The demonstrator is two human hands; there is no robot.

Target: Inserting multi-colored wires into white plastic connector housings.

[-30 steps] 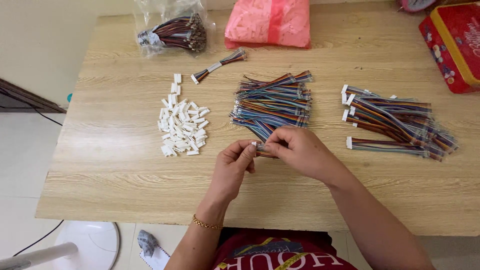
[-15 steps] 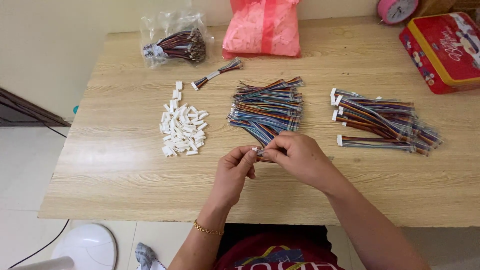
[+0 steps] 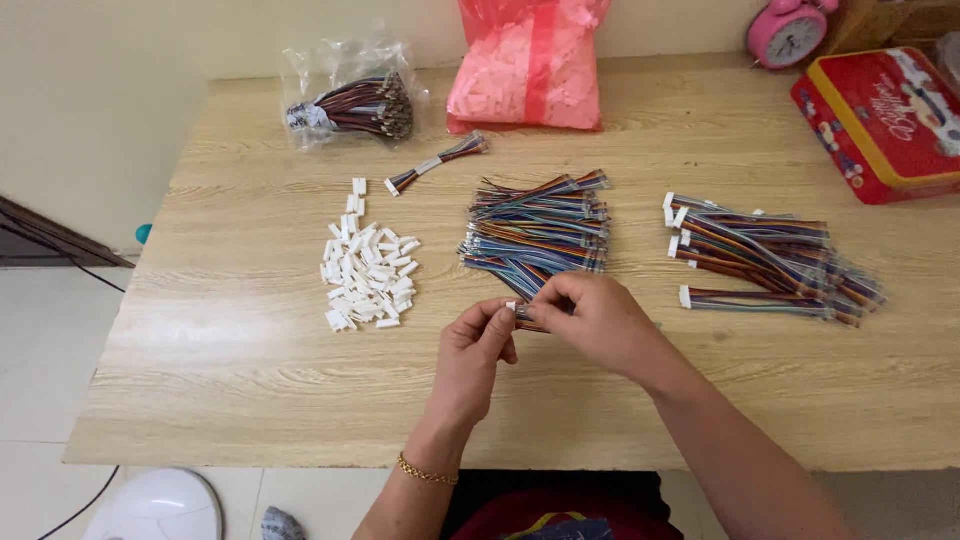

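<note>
Wooden table — multicoloured wire bundle, small white connector, pinched

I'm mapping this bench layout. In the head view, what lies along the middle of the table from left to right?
Heap of white connector housings → pile of loose multicoloured wires → pile of wires fitted with white connectors → red tin. The left hand and right hand meet just in front of the middle pile.
</note>
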